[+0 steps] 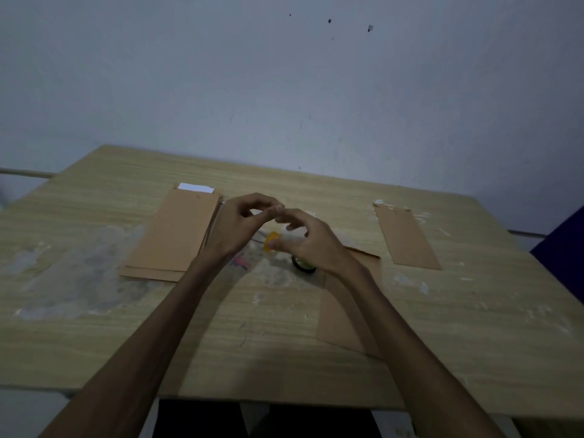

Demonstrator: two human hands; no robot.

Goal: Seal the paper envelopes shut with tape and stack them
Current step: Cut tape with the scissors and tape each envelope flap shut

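dim grey wall behind a worn wooden bench [94, 327]. in the head view, both hands meet above the bench's middle: the left hand [240, 222] pinches what seems a clear tape end, the right hand [303, 241] curls round a yellow-cored tape roll [271, 241]. the brown envelope [341, 311] to seal lies just under the right forearm, long axis running away from the person, flap end nearest the right grip. an unsealed pile [170, 238] sits left, one sealed envelope [407, 238] right.

Worn wooden table [316, 358]: envelope stack [172, 235], single envelopes [406, 238], tape roll [304, 265].
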